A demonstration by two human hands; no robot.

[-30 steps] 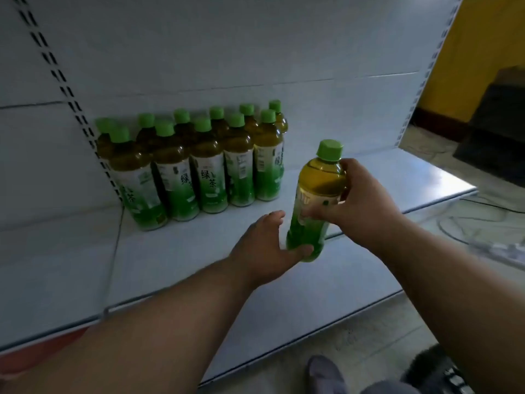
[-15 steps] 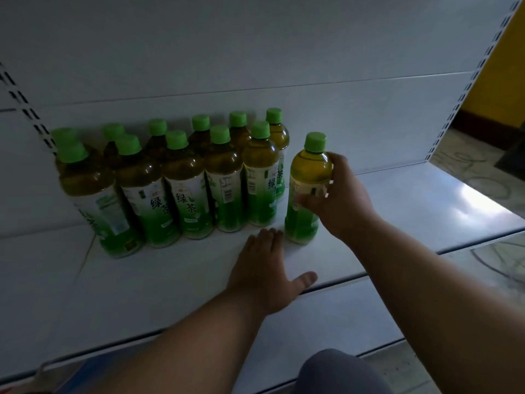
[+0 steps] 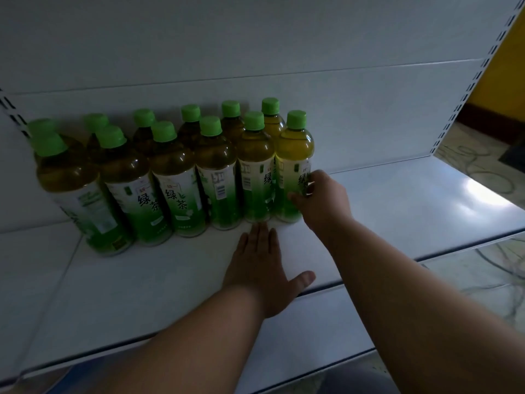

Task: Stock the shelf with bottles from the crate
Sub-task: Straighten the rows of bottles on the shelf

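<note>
Several green-tea bottles with green caps stand in two rows on the white shelf. The rightmost front bottle stands upright on the shelf at the end of the front row, touching its neighbour. My right hand wraps its fingers around that bottle's lower label. My left hand lies flat on the shelf, palm down, fingers together pointing at the front row, thumb spread out. The crate is out of view.
The shelf's white back panel rises behind the bottles. A slotted upright marks the shelf's right end. Bare shelf stretches to the right of the bottles. Patterned floor and a yellow wall lie beyond.
My right hand carried the bottle from in front of the shelf and set it down at the right end of the front row. My left hand let go of its base and flattened on the shelf.
</note>
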